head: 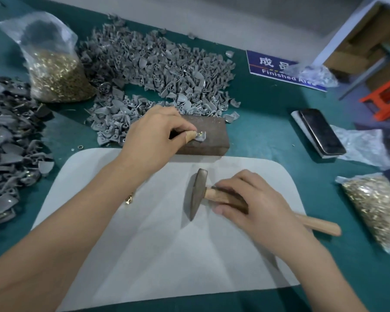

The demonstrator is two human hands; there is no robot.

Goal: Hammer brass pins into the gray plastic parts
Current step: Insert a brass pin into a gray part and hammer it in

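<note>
Behind hands, blue sign (286, 70) reads "Finished Area"; left hand (153, 140) pinches gray part (199, 138), right hand (254, 203) grips hammer (195, 194).

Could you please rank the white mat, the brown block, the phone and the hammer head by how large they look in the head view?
1. White mat, by far the largest.
2. Brown block.
3. Phone, close to the block, which a hand partly covers, so that order is unsure.
4. Hammer head.
</note>
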